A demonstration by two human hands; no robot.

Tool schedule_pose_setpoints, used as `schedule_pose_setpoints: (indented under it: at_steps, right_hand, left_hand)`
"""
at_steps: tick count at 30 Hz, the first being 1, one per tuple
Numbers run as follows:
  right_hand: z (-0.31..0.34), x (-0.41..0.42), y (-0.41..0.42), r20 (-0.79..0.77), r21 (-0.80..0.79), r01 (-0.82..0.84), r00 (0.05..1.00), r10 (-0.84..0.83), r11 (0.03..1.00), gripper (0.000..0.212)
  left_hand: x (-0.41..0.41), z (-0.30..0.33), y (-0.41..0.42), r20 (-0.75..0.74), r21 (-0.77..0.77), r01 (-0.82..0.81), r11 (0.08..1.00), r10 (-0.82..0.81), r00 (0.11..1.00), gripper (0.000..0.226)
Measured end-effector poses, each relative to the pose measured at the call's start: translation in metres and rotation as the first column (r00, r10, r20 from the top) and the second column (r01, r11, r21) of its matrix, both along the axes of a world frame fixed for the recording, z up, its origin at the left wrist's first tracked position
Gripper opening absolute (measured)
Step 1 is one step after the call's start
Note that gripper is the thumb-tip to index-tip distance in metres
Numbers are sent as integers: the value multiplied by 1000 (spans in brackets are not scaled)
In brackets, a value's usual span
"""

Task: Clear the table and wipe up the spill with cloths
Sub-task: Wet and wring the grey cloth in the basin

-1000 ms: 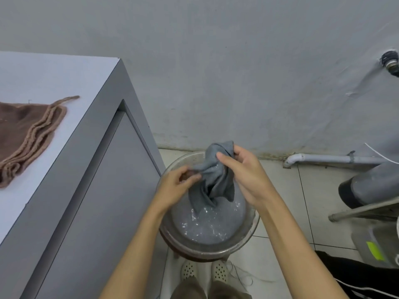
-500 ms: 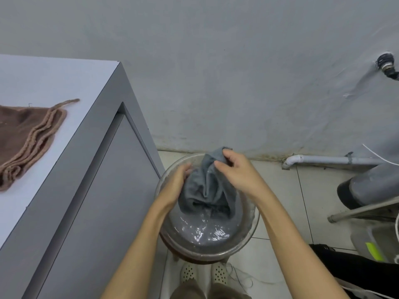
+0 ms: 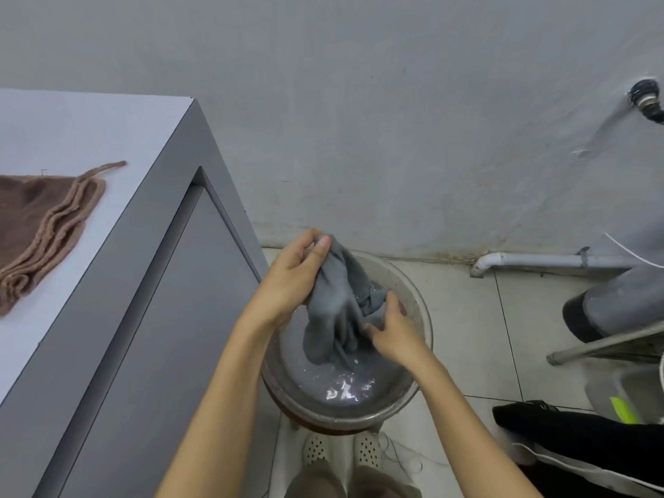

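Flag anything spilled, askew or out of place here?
No spill visible. The brown cloth lies bunched and skewed on the table, its edge strip trailing loose. The grey cloth, held by the left hand and right hand, hangs over the basin.

Worktop (image 3: 72, 138): standing at the left, against the wall (image 3: 359, 102).
Folded cloth (image 3: 39, 224): lying on the worktop, at its left part, well apart from the basin.
Basin (image 3: 416, 303): sitting low on the floor (image 3: 467, 336), just right of the worktop's side, near the wall and in front of the person's shoes (image 3: 341, 451).
Wet cloth (image 3: 337, 307): hanging over the basin, its lower end reaching into the water (image 3: 345, 386).
Left hand (image 3: 291, 278): gripping the wet cloth's upper end, above the basin's rear left rim.
Right hand (image 3: 391, 332): gripping the wet cloth lower down, at its right side, inside the basin.
Pipe (image 3: 546, 261): running along the foot of the wall, right of the basin.
Wall fitting (image 3: 646, 102): sitting high on the wall, far right.
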State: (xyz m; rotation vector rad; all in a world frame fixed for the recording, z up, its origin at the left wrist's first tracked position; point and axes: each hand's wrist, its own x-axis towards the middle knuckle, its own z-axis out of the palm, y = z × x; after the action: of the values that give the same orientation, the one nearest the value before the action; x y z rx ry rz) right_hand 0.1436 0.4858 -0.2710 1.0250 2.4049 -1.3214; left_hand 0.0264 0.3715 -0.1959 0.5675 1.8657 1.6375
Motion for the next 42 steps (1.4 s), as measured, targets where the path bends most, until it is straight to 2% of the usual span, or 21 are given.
schedule_pose_setpoints:
  at_steps: [3, 6, 8, 9, 11, 12, 14, 16, 19, 21, 25, 27, 29, 31, 34, 35, 36, 38, 39, 40, 42]
  right_hand:
    - [-11, 2, -11, -101, -151, 225, 965, -241, 963, 56]
    - [-21, 6, -18, -24, -451, 445, 861, -509, 774, 67]
    - [-30, 8, -20, 142, -548, 484, 858, -494, 682, 77]
    - [-36, 8, -20, 212, -624, 497, 850, -482, 603, 77]
    - [-39, 6, -18, 268, -791, 473, 838, -476, 388, 66]
    - [-37, 5, -15, 264, -826, 453, 838, -478, 337, 62]
    - [-34, 3, -9, 202, -867, 373, 869, -452, 331, 51]
    - [-31, 2, -2, 126, -874, 311, 887, -443, 374, 39]
    - [-24, -1, 5, 85, -878, 290, 877, -473, 380, 39]
    - [-21, -2, 6, 147, -909, 326, 834, -532, 261, 34]
    - [-21, 7, 5, 411, -900, 409, 678, -609, -152, 25]
    - [-17, 9, 3, 472, -877, 423, 669, -574, -228, 26]
    - [-17, 7, 0, 446, -893, 404, 736, -509, -198, 39]
    - [-11, 1, 0, 406, -908, 405, 779, -478, -110, 47]
    - [0, -6, 7, 321, -914, 403, 793, -517, 51, 37]
    - [4, -8, 9, 256, -917, 378, 805, -536, 130, 33]
    - [8, -9, 10, 165, -897, 356, 821, -547, 263, 29]
    - [14, -10, 10, -33, -723, 322, 868, -496, 611, 24]
    - [18, -11, 9, -104, -597, 301, 890, -444, 743, 29]
    - [22, -13, 7, -151, -470, 279, 909, -388, 837, 40]
    - [30, -14, 3, -246, -311, 239, 915, -320, 920, 54]
  left_hand:
    - [9, 22, 3, 43, 92, 13, 996, -17, 999, 22]
    - [14, 41, 4, 61, 146, 22, 989, -32, 998, 20]
    - [15, 50, 5, 80, 196, 13, 980, -30, 996, 17]
    - [15, 54, 5, 98, 223, 1, 975, -24, 995, 16]
    - [14, 58, 5, 139, 268, -20, 963, -18, 990, 15]
    - [14, 59, 4, 155, 284, -28, 958, -18, 988, 15]
    - [11, 57, 1, 172, 285, -42, 958, -8, 985, 15]
    - [10, 51, -2, 160, 233, -60, 971, 22, 987, 17]
    - [11, 40, -8, 141, 169, -91, 981, 67, 988, 16]
    - [10, 35, -11, 159, 162, -131, 978, 105, 982, 15]
    - [3, 37, -15, 170, 161, -196, 967, 168, 971, 15]
    - [-1, 37, -16, 140, 139, -210, 968, 191, 972, 16]
    - [-3, 36, -19, 118, 113, -234, 966, 220, 968, 16]
    - [-6, 33, -22, 107, 78, -248, 966, 239, 965, 16]
    - [-8, 25, -27, 93, 12, -265, 964, 263, 960, 17]
    - [-8, 22, -29, 88, -12, -267, 964, 267, 960, 17]
    - [-8, 19, -30, 86, -35, -262, 964, 265, 961, 18]
    - [-7, 12, -30, 76, -82, -228, 970, 234, 969, 18]
    - [-5, 9, -28, 64, -107, -203, 973, 211, 975, 19]
    - [-3, 7, -26, 56, -128, -185, 974, 193, 980, 20]
    - [3, 7, -19, 49, -131, -197, 972, 204, 978, 21]
